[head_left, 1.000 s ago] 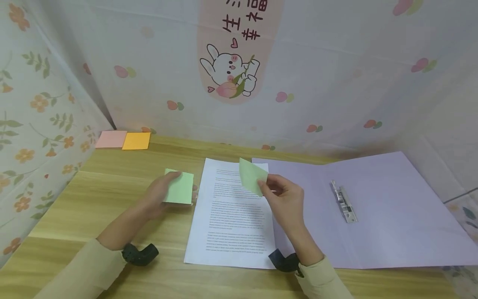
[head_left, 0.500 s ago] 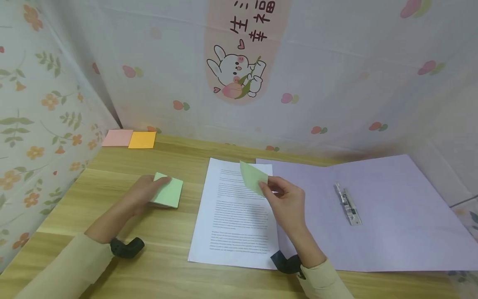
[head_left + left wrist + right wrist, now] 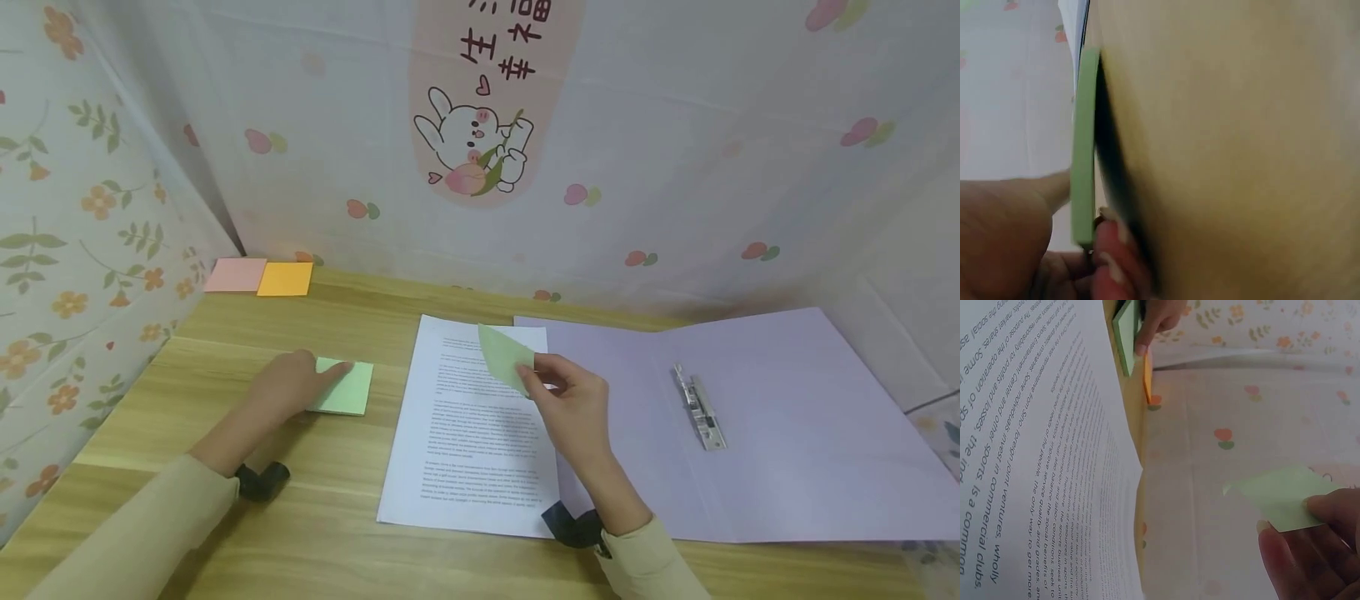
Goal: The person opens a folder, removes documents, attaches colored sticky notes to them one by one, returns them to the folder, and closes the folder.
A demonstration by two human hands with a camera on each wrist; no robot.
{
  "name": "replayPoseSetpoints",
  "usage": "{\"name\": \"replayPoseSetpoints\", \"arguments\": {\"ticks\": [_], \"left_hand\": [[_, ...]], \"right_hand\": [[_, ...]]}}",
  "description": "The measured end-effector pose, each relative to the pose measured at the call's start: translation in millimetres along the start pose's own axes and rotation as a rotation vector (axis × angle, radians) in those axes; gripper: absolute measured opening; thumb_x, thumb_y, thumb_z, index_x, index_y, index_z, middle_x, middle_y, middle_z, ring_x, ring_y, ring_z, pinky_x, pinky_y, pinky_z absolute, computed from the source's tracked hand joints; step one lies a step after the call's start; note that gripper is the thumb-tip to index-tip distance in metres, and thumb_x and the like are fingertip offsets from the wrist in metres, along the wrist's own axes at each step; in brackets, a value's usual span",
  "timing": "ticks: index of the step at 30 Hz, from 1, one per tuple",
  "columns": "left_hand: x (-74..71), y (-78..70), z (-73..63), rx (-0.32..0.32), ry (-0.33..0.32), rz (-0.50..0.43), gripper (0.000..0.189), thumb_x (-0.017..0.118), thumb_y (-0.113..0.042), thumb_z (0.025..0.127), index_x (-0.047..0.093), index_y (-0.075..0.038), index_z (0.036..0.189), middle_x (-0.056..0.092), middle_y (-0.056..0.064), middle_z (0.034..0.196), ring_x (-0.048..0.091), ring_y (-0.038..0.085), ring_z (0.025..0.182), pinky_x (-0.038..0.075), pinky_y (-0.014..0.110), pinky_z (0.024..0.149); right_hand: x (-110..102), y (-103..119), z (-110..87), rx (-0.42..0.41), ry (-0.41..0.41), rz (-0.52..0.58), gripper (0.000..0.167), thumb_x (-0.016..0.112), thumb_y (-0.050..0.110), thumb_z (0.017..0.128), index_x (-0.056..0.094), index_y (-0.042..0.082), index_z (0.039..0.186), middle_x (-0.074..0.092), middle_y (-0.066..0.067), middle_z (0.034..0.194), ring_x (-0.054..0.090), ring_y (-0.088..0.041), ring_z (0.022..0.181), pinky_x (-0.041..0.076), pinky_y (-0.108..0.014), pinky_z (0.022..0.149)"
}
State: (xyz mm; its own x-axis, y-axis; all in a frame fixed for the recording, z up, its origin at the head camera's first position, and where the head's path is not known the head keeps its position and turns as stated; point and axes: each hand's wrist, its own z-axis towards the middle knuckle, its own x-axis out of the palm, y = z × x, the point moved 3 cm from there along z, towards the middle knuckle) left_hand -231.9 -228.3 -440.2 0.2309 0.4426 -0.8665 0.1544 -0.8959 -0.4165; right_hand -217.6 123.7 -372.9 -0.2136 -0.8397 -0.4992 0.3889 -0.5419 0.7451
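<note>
My left hand [image 3: 288, 385] grips a green sticky note pad [image 3: 351, 390] low over the table, left of the printed sheets. Its thumb lies across the pad's top; in the left wrist view the fingers [image 3: 1113, 259] are under the pad [image 3: 1086, 144], beside the wood. My right hand [image 3: 568, 404] pinches a single green sticky note [image 3: 501, 354] by its edge between thumb and fingers. That note is held tilted above the upper right of the printed sheets [image 3: 472, 442]. In the right wrist view the note [image 3: 1282, 497] curls slightly at its free corner.
A pink sticky note pad [image 3: 236, 275] and an orange one [image 3: 286, 279] lie side by side at the back left. A purple folder [image 3: 795, 425] with a metal clip [image 3: 699, 408] lies spread on the right. Patterned cloth [image 3: 300, 125] hangs behind the table.
My left hand has carried the green pad left, away from the sheets, and down toward the table. The right hand keeps its note in nearly the same place.
</note>
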Motion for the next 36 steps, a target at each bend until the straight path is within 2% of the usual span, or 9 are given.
{"name": "replayPoseSetpoints", "arguments": {"ticks": [3, 11, 16, 18, 20, 23, 26, 30, 36], "left_hand": [[-3.4, -1.8, -0.7, 0.014, 0.013, 0.057, 0.069, 0.048, -0.063, 0.099, 0.063, 0.003, 0.086, 0.055, 0.009, 0.069, 0.052, 0.022, 0.06, 0.04, 0.03, 0.054], [-3.8, -9.2, 0.0, 0.012, 0.019, 0.154, 0.069, 0.045, -0.069, 0.097, 0.061, -0.004, 0.078, 0.05, 0.005, 0.065, 0.048, 0.019, 0.059, 0.035, 0.029, 0.05], [-7.8, -24.2, -7.6, 0.024, -0.065, 0.151, 0.064, 0.042, -0.06, 0.102, 0.061, -0.002, 0.08, 0.046, 0.004, 0.062, 0.046, 0.019, 0.055, 0.033, 0.03, 0.048], [-9.4, -40.3, -12.0, 0.075, -0.103, 0.079, 0.056, 0.044, -0.053, 0.104, 0.061, -0.004, 0.082, 0.046, 0.003, 0.062, 0.045, 0.018, 0.056, 0.033, 0.029, 0.049], [-8.7, -61.3, -16.1, 0.148, -0.099, -0.074, 0.049, 0.047, -0.048, 0.104, 0.061, -0.005, 0.086, 0.049, 0.004, 0.065, 0.045, 0.018, 0.057, 0.034, 0.029, 0.05], [-1.9, -94.2, -19.2, 0.236, -0.025, -0.368, 0.043, 0.053, -0.044, 0.103, 0.064, -0.005, 0.088, 0.059, 0.01, 0.073, 0.052, 0.018, 0.06, 0.042, 0.028, 0.054], [6.8, -119.2, -18.0, 0.24, 0.044, -0.582, 0.046, 0.054, -0.045, 0.103, 0.067, -0.002, 0.093, 0.067, 0.016, 0.083, 0.059, 0.019, 0.063, 0.052, 0.028, 0.058], [15.4, -139.4, -12.2, 0.217, 0.064, -0.689, 0.046, 0.056, -0.042, 0.102, 0.07, 0.003, 0.099, 0.069, 0.019, 0.089, 0.063, 0.019, 0.064, 0.057, 0.027, 0.061], [23.1, -146.6, -7.0, 0.245, 0.04, -0.723, 0.029, 0.059, -0.023, 0.1, 0.07, 0.003, 0.106, 0.072, 0.022, 0.095, 0.066, 0.017, 0.067, 0.059, 0.026, 0.063]], "right_hand": [[-0.1, 0.4, 0.0, -0.007, 0.003, 0.003, 0.015, 0.079, 0.006, 0.086, 0.078, 0.0, 0.1, 0.079, -0.014, 0.095, 0.076, -0.025, 0.079, 0.055, -0.014, 0.064], [-0.9, -0.1, 0.5, -0.009, -0.005, -0.014, 0.016, 0.08, 0.006, 0.085, 0.078, 0.0, 0.1, 0.079, -0.014, 0.094, 0.077, -0.025, 0.079, 0.055, -0.013, 0.064], [0.6, -0.6, -0.2, -0.049, -0.006, -0.039, 0.015, 0.08, 0.006, 0.085, 0.078, 0.0, 0.099, 0.079, -0.014, 0.094, 0.077, -0.025, 0.08, 0.057, -0.017, 0.063], [1.6, -0.1, -1.7, -0.093, -0.006, -0.065, 0.015, 0.079, 0.005, 0.085, 0.079, 0.0, 0.1, 0.079, -0.013, 0.094, 0.077, -0.024, 0.08, 0.059, -0.021, 0.062], [2.6, 1.0, -3.9, -0.159, -0.009, -0.108, 0.017, 0.079, 0.003, 0.085, 0.079, 0.001, 0.101, 0.08, -0.012, 0.095, 0.077, -0.023, 0.08, 0.061, -0.025, 0.062], [4.1, 5.9, -7.4, -0.294, -0.003, -0.186, 0.018, 0.08, -0.001, 0.083, 0.079, 0.003, 0.101, 0.079, -0.011, 0.095, 0.077, -0.022, 0.08, 0.062, -0.027, 0.062], [6.9, 11.3, -10.8, -0.441, 0.011, -0.29, 0.02, 0.081, -0.002, 0.08, 0.079, 0.004, 0.099, 0.079, -0.01, 0.093, 0.077, -0.022, 0.08, 0.062, -0.028, 0.063], [10.7, 13.8, -13.9, -0.563, 0.02, -0.413, 0.023, 0.085, 0.0, 0.077, 0.08, 0.006, 0.098, 0.079, -0.008, 0.091, 0.077, -0.02, 0.078, 0.061, -0.027, 0.064], [12.5, 12.4, -13.9, -0.613, 0.094, -0.446, 0.024, 0.089, 0.01, 0.075, 0.081, 0.01, 0.098, 0.08, -0.003, 0.092, 0.077, -0.016, 0.08, 0.061, -0.026, 0.065]]}}
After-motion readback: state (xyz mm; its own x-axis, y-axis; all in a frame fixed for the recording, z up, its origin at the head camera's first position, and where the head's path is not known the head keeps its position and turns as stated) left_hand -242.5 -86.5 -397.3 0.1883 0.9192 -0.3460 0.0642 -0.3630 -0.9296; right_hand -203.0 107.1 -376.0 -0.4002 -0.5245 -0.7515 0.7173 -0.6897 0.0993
